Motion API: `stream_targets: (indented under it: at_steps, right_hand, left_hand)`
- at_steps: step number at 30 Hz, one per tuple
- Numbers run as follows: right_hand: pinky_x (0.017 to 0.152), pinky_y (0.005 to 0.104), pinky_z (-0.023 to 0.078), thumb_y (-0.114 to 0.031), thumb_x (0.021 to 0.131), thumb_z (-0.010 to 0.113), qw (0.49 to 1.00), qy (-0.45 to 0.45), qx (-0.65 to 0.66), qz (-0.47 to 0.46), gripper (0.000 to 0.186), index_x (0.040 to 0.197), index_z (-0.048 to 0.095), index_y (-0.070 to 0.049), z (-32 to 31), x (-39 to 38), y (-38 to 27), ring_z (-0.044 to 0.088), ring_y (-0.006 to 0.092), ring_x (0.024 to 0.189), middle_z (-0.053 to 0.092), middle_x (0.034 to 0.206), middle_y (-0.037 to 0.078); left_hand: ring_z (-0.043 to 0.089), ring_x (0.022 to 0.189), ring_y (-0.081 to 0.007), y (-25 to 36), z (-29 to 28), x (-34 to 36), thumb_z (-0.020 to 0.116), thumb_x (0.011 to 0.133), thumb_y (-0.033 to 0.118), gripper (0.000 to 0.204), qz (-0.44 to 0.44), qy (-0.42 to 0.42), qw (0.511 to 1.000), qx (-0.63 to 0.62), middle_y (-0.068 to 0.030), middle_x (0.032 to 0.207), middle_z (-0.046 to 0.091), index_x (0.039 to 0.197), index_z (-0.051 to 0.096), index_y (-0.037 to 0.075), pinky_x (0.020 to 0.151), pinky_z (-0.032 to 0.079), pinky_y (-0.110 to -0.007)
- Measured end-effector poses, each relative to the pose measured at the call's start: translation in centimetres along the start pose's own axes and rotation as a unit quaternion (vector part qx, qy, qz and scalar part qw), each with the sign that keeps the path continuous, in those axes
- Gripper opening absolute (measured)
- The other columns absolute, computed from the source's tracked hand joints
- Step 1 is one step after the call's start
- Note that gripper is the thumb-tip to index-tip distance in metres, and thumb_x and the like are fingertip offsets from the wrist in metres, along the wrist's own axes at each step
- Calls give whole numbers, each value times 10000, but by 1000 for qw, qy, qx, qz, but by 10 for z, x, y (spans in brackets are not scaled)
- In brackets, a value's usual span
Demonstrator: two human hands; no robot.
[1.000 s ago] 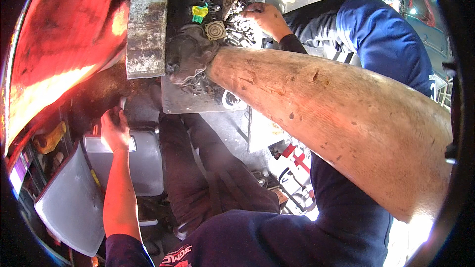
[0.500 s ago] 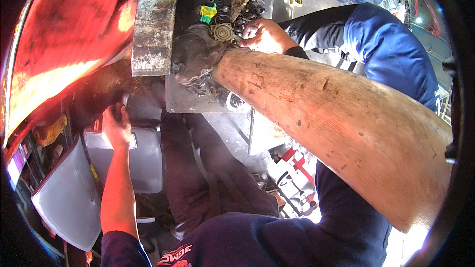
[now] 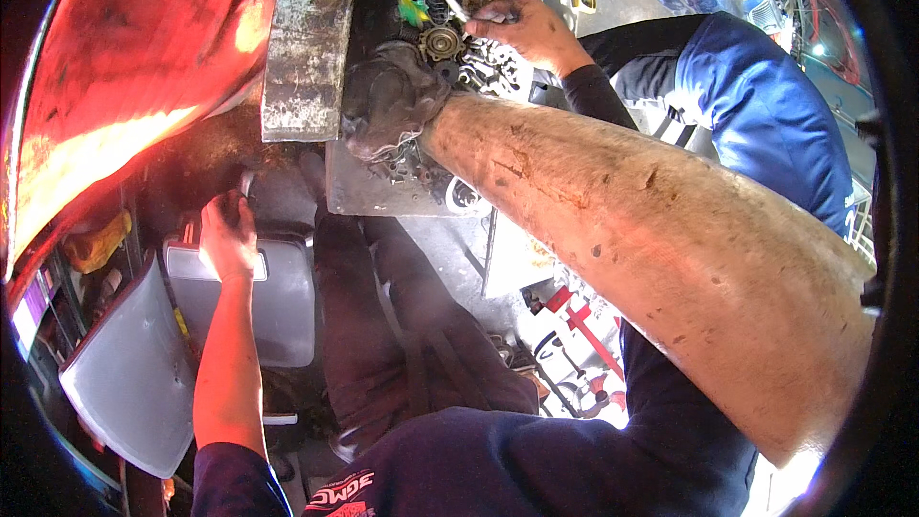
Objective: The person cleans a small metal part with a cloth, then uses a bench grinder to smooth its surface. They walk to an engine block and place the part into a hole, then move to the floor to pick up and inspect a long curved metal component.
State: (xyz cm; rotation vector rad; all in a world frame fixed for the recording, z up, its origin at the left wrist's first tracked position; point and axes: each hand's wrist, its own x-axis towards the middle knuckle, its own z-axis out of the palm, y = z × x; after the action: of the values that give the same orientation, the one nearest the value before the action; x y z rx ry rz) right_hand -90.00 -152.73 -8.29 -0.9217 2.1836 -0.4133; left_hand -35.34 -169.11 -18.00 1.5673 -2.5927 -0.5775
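My left hand (image 3: 229,232) is closed, with a small pale, shiny metal piece (image 3: 247,182) at its fingertips; its exact kind is unclear. It is above a grey plastic panel (image 3: 251,311). My right forearm crosses from the right edge. Dark grey covering, a glove or cloth, hides the fingers of my right hand (image 3: 388,101), which is over a grey metal work surface (image 3: 369,193). Just beyond it lies a round, ridged metal part (image 3: 440,44). A co-worker's hand (image 3: 531,31) holds a thin white stick-like thing (image 3: 454,6) above that part.
Several small metal parts (image 3: 493,69) lie beside the round part, with a yellow-green piece (image 3: 414,11) behind it. A worn metal beam (image 3: 308,48) stands left of my right hand. A red panel (image 3: 134,67) fills the upper left. A co-worker's blue-clad leg (image 3: 766,101) is at right.
The co-worker's hand has moved up and to the right from beside the round part, uncovering small metal parts; the white stick-like thing now shows in it. My hands stay nearly in place.
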Motion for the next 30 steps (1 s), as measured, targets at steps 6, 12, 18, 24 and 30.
stream_targets:
  at_steps: [6, 12, 18, 24, 30]
  right_hand:
    - [706, 391, 588, -519, 854, 878, 993, -78, -84, -22, 492, 1068, 800, -83, 12, -16, 29, 742, 258, 743, 800, 968, 118]
    - [640, 330, 550, -254, 840, 926, 999, -20, 2, -39, 346, 906, 674, -26, 48, -20, 67, 677, 182, 688, 727, 834, 61]
    - [695, 352, 587, -262, 817, 916, 990, 17, -114, -81, 326, 979, 726, -53, 36, -15, 69, 721, 208, 728, 751, 878, 102]
    - [764, 409, 601, -409, 796, 901, 995, -70, -77, 15, 409, 995, 756, -82, 22, -14, 48, 757, 303, 818, 778, 945, 163]
    - [864, 394, 593, -534, 745, 925, 977, -77, -194, 40, 549, 1059, 747, -120, 26, -40, 64, 769, 280, 951, 789, 1074, 115]
  left_hand:
    - [723, 1032, -399, -1, 0, 2, 734, 989, 356, 347, -7, -11, 1000, 5, -151, 1166, 725, 1195, 676, 84, 864, 582, -484]
    - [724, 1039, -397, 1, -1, 2, 730, 989, 372, 363, -8, -22, 1000, 18, -143, 1174, 728, 1204, 669, 86, 865, 583, -481]
    - [720, 1044, -408, 5, -4, 4, 733, 993, 380, 399, -12, -32, 999, 15, -162, 1175, 724, 1234, 660, 71, 883, 579, -482]
    - [718, 1027, -431, 2, -3, 4, 748, 1000, 367, 420, -1, -21, 1000, -2, -202, 1163, 724, 1251, 659, 43, 882, 579, -489]
    - [726, 1015, -420, 0, -6, 6, 751, 1001, 333, 368, 12, -39, 999, -12, -192, 1137, 736, 1219, 676, 46, 868, 582, -478]
